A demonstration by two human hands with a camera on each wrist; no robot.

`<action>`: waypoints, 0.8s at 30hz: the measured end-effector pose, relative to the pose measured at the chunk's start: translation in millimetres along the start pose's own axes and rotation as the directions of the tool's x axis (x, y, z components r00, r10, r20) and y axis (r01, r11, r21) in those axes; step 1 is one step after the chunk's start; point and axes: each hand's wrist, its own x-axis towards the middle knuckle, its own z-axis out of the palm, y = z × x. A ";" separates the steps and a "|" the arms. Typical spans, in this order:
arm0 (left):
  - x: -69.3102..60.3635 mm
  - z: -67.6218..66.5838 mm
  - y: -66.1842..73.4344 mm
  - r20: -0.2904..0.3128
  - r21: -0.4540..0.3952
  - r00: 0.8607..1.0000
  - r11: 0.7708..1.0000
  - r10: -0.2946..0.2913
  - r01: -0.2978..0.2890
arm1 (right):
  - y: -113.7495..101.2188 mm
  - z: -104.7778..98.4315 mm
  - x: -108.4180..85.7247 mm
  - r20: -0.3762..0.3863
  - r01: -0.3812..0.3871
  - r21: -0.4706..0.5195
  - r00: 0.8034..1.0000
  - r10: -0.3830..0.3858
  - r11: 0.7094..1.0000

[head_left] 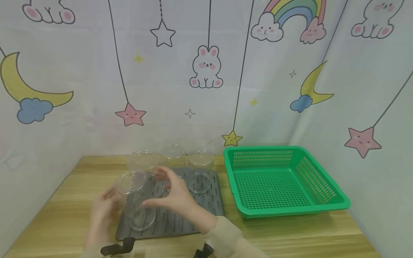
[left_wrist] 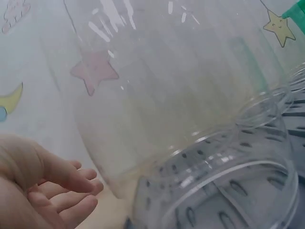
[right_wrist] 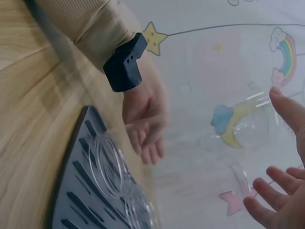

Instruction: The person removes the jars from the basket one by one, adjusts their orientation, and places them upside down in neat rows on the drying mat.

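A tall clear plastic container (head_left: pixel 134 201) stands at the front left of a grey ridged mat (head_left: pixel 177 222). My left hand (head_left: pixel 103 213) is beside its left side, blurred; in the left wrist view a gap shows between the loosely bent fingers (left_wrist: pixel 71 200) and the container's wall (left_wrist: pixel 157 114). To the right of the container is my right hand (head_left: pixel 175 196), thumb and fingers spread wide. The right wrist view shows nothing in that hand's grip. More clear containers stand behind, one at the right (head_left: pixel 200 168) and one at the back left (head_left: pixel 143 160).
On the right of the wooden table (head_left: pixel 69 200) sits a green plastic basket (head_left: pixel 290 211) with a mesh floor. Another clear container (head_left: pixel 174 153) stands at the back of the mat. A cloth with cartoon prints (head_left: pixel 174 93) hangs behind the table.
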 end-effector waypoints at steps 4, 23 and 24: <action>-9.2 -1.7 16.2 -0.142 -0.074 0.989 0.996 0.036 -0.047 | -1.9 -9.8 -4.3 -0.044 0.049 0.004 0.998 -0.049 0.999; -69.4 42.8 88.6 -0.475 0.132 0.673 0.802 0.567 -0.583 | -7.7 -67.8 -27.0 -0.271 0.202 -0.171 0.931 -0.243 0.964; -72.0 47.6 90.4 -0.479 0.189 0.615 0.757 0.627 -0.625 | -7.9 -71.4 -28.4 -0.281 0.198 -0.188 0.928 -0.246 0.962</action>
